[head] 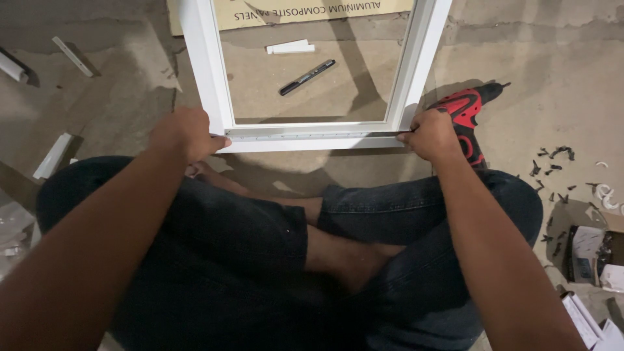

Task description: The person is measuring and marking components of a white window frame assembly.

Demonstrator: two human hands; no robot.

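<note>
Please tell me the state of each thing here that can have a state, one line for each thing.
White rectangular frame: lying flat on the floor, held at both near corners.
Thin grey metal strip: lies along the frame's near rail.
Left hand: closed on the left corner.
Right hand: fingers pinch the strip's right end.
Red and black cordless drill: lying on the floor, unheld.
Black marker pen: capped, lying inside the frame.
</note>
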